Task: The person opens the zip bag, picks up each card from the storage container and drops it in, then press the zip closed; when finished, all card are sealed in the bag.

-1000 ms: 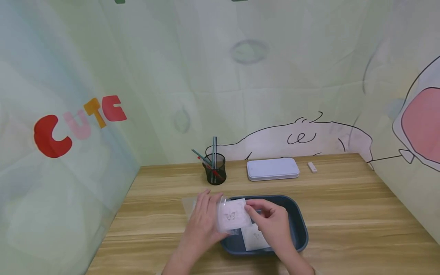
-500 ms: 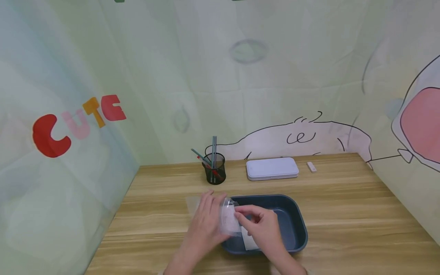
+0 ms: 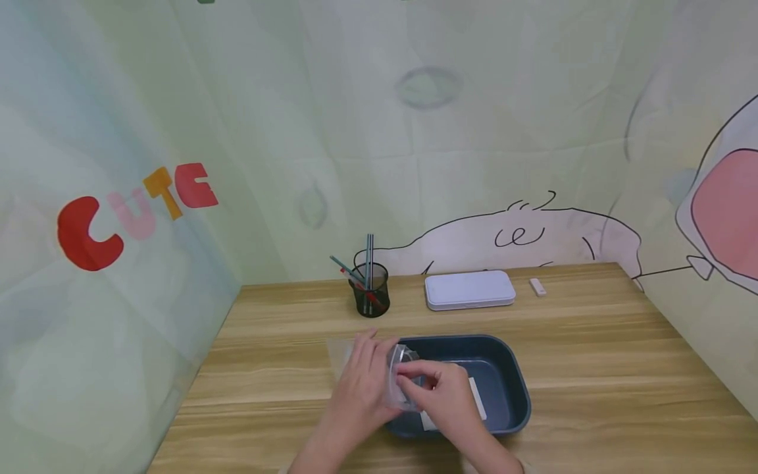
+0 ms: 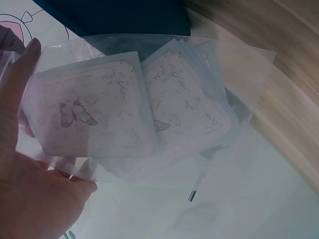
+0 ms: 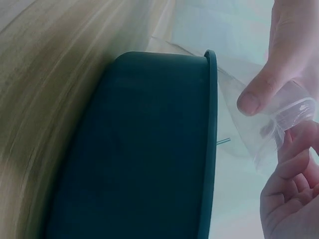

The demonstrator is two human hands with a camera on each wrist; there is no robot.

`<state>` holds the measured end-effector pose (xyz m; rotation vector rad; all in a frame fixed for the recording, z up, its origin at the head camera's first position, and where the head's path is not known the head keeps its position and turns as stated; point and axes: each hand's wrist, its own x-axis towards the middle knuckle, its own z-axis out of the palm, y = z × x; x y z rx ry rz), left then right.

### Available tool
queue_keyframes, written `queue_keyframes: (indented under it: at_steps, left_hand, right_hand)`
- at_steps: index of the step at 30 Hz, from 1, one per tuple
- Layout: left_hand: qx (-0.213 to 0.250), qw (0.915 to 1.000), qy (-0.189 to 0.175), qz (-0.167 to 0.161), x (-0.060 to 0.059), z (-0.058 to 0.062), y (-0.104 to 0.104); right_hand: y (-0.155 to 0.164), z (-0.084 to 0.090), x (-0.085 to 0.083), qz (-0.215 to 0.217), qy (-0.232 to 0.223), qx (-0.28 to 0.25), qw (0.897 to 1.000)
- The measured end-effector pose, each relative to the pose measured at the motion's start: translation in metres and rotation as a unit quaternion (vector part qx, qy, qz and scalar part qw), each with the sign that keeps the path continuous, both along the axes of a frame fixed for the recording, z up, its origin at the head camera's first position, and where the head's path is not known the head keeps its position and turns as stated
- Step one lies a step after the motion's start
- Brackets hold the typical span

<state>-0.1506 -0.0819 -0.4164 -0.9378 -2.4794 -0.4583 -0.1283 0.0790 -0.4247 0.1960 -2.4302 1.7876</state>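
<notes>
Tray [image 3: 509,368] sits on the table [image 3: 592,368] at the near centre. Card [image 3: 476,398] lies inside it. Both hands meet over the tray's left end: left hand [image 3: 361,382] to the left, right hand [image 3: 441,395] to the right, clear bag [image 3: 398,388] between them. Cards [image 4: 94,112] lie overlapping within the bag. Behind the tray, pen cup [image 3: 370,291] stands left of the flat case [image 3: 469,289]; a small item [image 3: 537,287] lies just right of the case.

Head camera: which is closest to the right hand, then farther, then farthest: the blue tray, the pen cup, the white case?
1. Blue tray, right under the right hand.
2. Pen cup, behind, to the left.
3. White case, at the back; nearly level with the cup, a close call.
</notes>
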Motion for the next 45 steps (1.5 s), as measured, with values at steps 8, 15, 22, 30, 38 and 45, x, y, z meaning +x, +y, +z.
queue_keyframes:
  at_steps: [8,15,22,30,38,45]
  left_hand:
    - [0.002,0.9999,-0.003,0.015,-0.005,0.0,-0.008]
    - [-0.006,0.9991,0.023,0.036,-0.009,0.001,-0.023]
    - [-0.026,0.9984,-0.002,0.05,-0.008,0.003,-0.033]
    - [-0.033,0.997,-0.021,0.067,-0.006,0.005,-0.035]
    - [-0.023,0.9979,-0.019,0.057,-0.007,0.005,-0.034]
    - [-0.02,0.9985,-0.01,0.051,-0.008,0.002,-0.033]
  right_hand:
    - [0.02,0.005,-0.001,-0.033,0.013,0.077,0.996]
    - [0.068,-0.004,-0.014,-0.051,0.011,0.373,0.926]
    - [0.086,-0.024,-0.018,0.033,-0.05,0.412,0.909]
    - [0.085,-0.041,-0.022,0.043,-0.046,0.436,0.898]
    - [0.084,-0.04,-0.023,0.028,-0.052,0.437,0.897]
    - [0.085,-0.042,-0.023,0.027,-0.06,0.41,0.91]
